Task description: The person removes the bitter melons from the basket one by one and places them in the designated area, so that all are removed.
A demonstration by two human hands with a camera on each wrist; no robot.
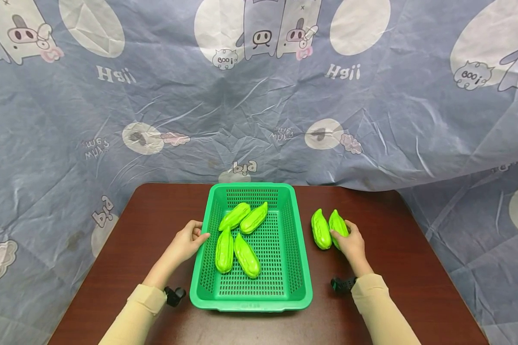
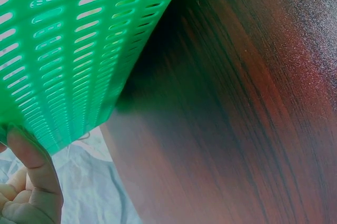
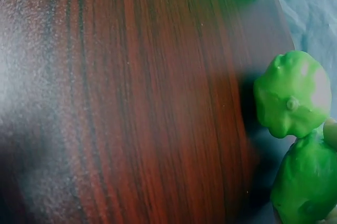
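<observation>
A green plastic basket (image 1: 304,258) with slotted walls stands on the table, several bright green ridged bitter melons (image 1: 247,256) lying in its left part. At its left rim, my left hand (image 1: 188,242) pinches the edge with the thumb over the top; the left wrist view shows bent fingers (image 2: 39,168) by the slotted wall. Right of the basket, my right hand (image 1: 353,243) grips a bitter melon (image 1: 337,223) between thumb and fingers. A second bitter melon (image 1: 321,230) lies close at its left. The right wrist view shows the held melon (image 3: 305,179) touching the other one (image 3: 292,95).
The dark brown table (image 1: 168,206) extends on both sides of the basket. Behind it hangs a blue-grey cloth (image 1: 224,110) with cartoon prints. Each wrist wears a black strap with a small camera (image 1: 174,296).
</observation>
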